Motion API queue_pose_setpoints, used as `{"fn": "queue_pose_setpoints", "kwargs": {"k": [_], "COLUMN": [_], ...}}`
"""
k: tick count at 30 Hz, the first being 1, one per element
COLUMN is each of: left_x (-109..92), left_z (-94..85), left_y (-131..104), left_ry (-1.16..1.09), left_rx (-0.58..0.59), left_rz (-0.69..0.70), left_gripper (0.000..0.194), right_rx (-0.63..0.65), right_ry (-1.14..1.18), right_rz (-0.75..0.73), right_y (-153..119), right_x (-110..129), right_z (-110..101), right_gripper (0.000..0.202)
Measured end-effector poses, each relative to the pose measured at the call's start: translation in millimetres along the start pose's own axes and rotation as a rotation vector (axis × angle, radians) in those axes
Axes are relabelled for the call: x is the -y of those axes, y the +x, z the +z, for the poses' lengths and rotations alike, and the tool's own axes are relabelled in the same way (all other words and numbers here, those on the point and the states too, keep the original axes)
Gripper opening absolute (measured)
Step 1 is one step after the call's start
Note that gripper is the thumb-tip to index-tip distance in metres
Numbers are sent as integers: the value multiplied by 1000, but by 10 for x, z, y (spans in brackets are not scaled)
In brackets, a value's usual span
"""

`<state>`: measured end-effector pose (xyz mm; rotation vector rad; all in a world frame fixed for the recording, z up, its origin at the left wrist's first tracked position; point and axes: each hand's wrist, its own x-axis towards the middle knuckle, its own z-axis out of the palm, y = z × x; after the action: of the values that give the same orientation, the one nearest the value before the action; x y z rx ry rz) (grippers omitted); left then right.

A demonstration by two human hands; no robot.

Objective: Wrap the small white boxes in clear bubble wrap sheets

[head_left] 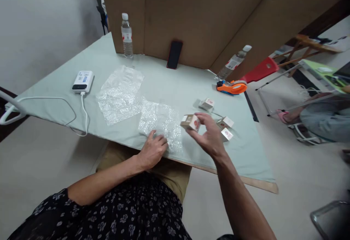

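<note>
Bubble wrap (161, 123), clear and crinkled, flat on the pale green table (175, 83), near edge almost at the table's front edge. Left hand (151, 150) pressed palm-down on the wrap's front corner, fingers curled loosely together, gripping nothing. Right hand (209, 136) lifted just right of the wrap, thumb and fingers pinched on a small box (190, 122) held above the wrap's right edge. Print on the box too small to read; only a reddish mark visible.

Three more small boxes (224, 123) right of the wrap, one partly hidden behind the right hand's fingers. Second sheet of wrap (120, 94) left of and behind the first, corners overlapping or just touching; hard to tell which. Power bank (82, 81) far left of the wrap, white cable (84, 112) hanging over the front edge. Orange tape dispenser (232, 86) well behind and right of the wrap, close to the table's right edge. Water bottle (127, 35) and dark phone (174, 54) behind the wrap, against a cardboard screen (191, 14) cut off at the top. Second bottle (233, 63) leaning, base hidden behind the screen's fold.

Bare cloth open between wrap and screen. Another person's legs (322, 117) beyond the table's right side, cut off by the frame.
</note>
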<state>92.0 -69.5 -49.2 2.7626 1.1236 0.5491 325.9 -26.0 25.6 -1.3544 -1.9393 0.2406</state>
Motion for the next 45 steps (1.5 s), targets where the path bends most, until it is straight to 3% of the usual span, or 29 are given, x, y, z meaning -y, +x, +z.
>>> {"fn": "queue_pose_setpoints", "kwargs": {"k": [4,7,10,14,18,24,29,38,45], "left_x": [78,183,261,273,262,281,263,337,468], "left_z": [-147,-162,-81,51,91,33,-84,-278,-354], "left_y": [-190,-317,-330,-214,-202,-337,-291,-10,288], "left_ry": [68,78,41,-12,-55,-43,-89,-316,-576], "left_rx": [-35,-101,-165,-236,-235,-236,-227,-274,-221], "left_rz": [-73,-115,-79,-5,31,15,-31,-238,-471], "left_gripper": [17,19,22,25,25,23,21,13,9], "right_rx": [218,371,445,420,397,473,476,514,534], "right_ry": [91,-8,-129,-201,-189,-184,-155,-131,306], "right_rz": [-14,-13,0,4,-14,-28,-23,1,152], "right_y": [32,48,34,-10,-10,83,81,178,136], "right_x": [258,265,206,112,102,128,77,83,-50], "right_z": [447,748,877,792,723,891,921,883,400], "right_gripper": [35,31,30,32,32,35,37,41,55]}}
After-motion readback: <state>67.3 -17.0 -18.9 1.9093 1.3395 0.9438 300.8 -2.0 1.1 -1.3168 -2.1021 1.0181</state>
